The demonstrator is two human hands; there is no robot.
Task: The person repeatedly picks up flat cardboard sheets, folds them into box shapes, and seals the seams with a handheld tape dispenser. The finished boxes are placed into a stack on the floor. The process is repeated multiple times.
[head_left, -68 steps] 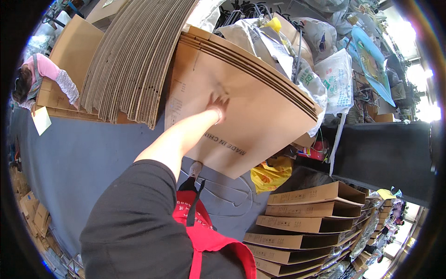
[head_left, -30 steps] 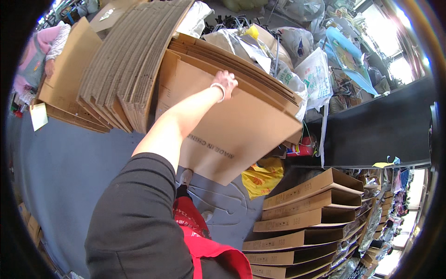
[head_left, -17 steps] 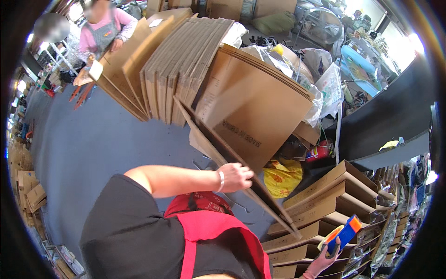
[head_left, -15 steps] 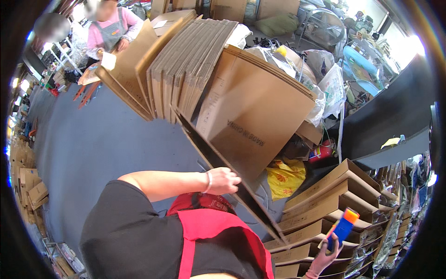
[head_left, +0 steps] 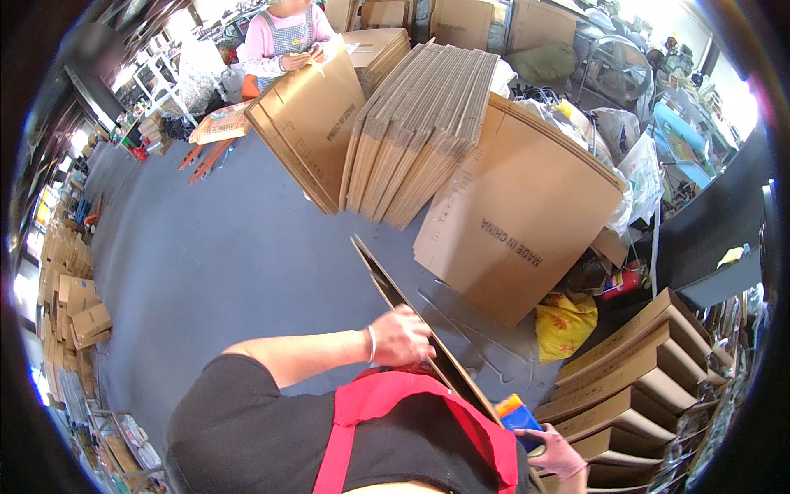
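Observation:
A flat folded cardboard carton (head_left: 473, 385) stands on edge in front of my body, slanting across the view, its top seen as a narrow gap between two layers. My left hand (head_left: 401, 336), with a white band on the wrist, is closed on its upper edge. In a pink glove with dark fingers, my right hand (head_left: 561, 454) grips a blue block-shaped tool with an orange end (head_left: 518, 414). That tool is beside the carton's near end; whether they touch is hard to tell.
Flattened cartons stand in a thick stack (head_left: 420, 136), with another large carton (head_left: 518, 214) leaning to its right. Open-flapped boxes (head_left: 634, 395) line the lower right, near a yellow bag (head_left: 565, 327) and a red extinguisher (head_left: 623, 281). A co-worker in pink (head_left: 288, 41) stands behind cartons.
My right hand has brought the blue tool leftward to the carton's near end. The held carton has come away from the stack toward me. The head view has shifted left.

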